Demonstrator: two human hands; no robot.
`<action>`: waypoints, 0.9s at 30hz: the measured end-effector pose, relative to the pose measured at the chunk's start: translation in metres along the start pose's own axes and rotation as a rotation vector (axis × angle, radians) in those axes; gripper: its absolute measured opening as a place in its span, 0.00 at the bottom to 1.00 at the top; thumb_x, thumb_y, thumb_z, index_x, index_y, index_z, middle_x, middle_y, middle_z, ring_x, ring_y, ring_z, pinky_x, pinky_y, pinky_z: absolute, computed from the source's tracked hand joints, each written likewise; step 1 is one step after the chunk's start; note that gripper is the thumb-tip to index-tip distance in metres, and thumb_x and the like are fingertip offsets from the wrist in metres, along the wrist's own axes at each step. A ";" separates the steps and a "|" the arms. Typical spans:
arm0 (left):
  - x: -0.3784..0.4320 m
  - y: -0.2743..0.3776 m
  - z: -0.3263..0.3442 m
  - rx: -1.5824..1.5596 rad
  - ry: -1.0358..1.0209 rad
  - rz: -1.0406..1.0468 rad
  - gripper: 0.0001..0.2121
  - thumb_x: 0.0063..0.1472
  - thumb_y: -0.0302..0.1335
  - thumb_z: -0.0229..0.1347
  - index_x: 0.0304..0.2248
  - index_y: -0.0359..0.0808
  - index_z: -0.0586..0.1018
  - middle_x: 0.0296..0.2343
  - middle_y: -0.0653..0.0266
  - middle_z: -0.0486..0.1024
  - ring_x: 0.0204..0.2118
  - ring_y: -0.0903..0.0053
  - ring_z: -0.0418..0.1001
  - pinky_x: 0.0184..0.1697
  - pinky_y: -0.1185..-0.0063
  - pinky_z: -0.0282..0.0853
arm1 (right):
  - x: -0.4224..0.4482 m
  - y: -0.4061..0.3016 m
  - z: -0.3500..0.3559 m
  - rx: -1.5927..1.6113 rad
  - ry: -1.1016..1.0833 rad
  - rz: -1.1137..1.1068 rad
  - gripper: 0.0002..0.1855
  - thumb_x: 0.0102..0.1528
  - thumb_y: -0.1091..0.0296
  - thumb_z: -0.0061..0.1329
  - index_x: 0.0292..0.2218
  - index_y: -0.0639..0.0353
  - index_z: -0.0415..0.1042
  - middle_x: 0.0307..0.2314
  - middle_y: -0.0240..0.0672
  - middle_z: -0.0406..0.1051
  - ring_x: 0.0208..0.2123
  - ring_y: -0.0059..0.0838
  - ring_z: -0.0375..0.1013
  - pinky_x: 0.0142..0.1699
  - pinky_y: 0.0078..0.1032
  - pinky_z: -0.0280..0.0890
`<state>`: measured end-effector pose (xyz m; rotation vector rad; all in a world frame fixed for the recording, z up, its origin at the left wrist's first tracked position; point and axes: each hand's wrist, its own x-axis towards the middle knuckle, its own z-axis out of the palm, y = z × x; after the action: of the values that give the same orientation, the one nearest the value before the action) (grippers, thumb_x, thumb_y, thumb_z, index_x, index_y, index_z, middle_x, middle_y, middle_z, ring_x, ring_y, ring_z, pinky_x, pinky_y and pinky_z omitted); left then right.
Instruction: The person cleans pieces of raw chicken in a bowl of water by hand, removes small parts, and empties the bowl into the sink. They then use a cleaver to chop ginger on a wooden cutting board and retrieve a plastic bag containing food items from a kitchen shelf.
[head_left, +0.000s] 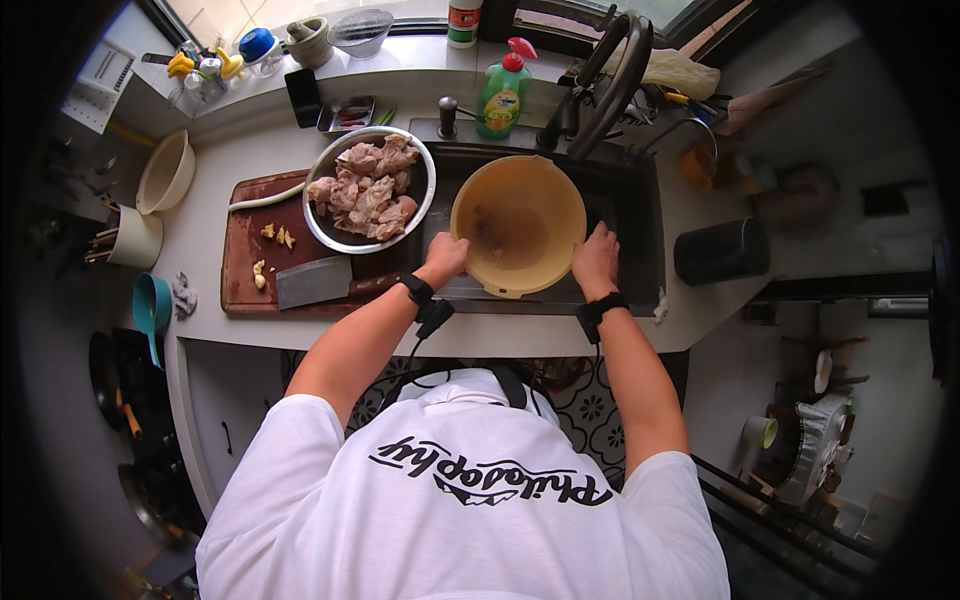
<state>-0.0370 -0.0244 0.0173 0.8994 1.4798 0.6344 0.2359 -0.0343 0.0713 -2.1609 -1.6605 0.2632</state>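
A yellow plastic basin (551, 202) is held over the dark sink (634, 225), with murky liquid and dark residue at its bottom. My left hand (447, 256) grips the basin's left rim. On the right side, my right hand (596, 257) holds the opposite rim. Left of the basin, a metal bowl (427, 180) full of pale meat pieces (367, 191) rests partly on a brown cutting board (247, 289). A cleaver (313, 283) lies on the board below garlic cloves (259, 276), small yellowish pieces (281, 235) and a white stalk (266, 198).
A dark faucet (611, 82) arches behind the sink beside a green soap bottle (501, 101). A small metal tray (328, 118) and a black phone (302, 97) sit behind the bowl. A black container (721, 251) stands right of the sink, a turquoise ladle (151, 300) at the left edge.
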 end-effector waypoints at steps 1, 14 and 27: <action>-0.002 0.000 -0.002 0.000 0.010 -0.010 0.15 0.54 0.28 0.47 0.30 0.20 0.77 0.23 0.47 0.76 0.20 0.61 0.77 0.22 0.70 0.75 | -0.008 -0.022 -0.004 -0.221 0.219 -0.113 0.12 0.54 0.68 0.44 0.40 0.61 0.71 0.38 0.46 0.69 0.45 0.46 0.67 0.45 0.35 0.65; -0.044 0.024 0.001 0.428 0.172 0.211 0.13 0.53 0.29 0.48 0.28 0.25 0.77 0.25 0.39 0.73 0.32 0.47 0.73 0.38 0.64 0.69 | 0.000 -0.054 0.162 0.504 -0.865 0.366 0.16 0.50 0.71 0.47 0.39 0.73 0.73 0.36 0.49 0.74 0.38 0.43 0.74 0.41 0.32 0.67; -0.047 0.020 -0.013 0.448 0.183 0.339 0.13 0.55 0.29 0.46 0.31 0.27 0.76 0.25 0.40 0.73 0.33 0.47 0.72 0.36 0.65 0.68 | 0.004 -0.092 0.095 1.157 -1.332 0.556 0.15 0.54 0.80 0.44 0.44 0.64 0.69 0.36 0.36 0.70 0.38 0.28 0.71 0.45 0.27 0.68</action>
<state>-0.0485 -0.0509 0.0612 1.4941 1.6828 0.6536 0.1194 0.0082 0.0246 -1.3087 -0.6924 2.4414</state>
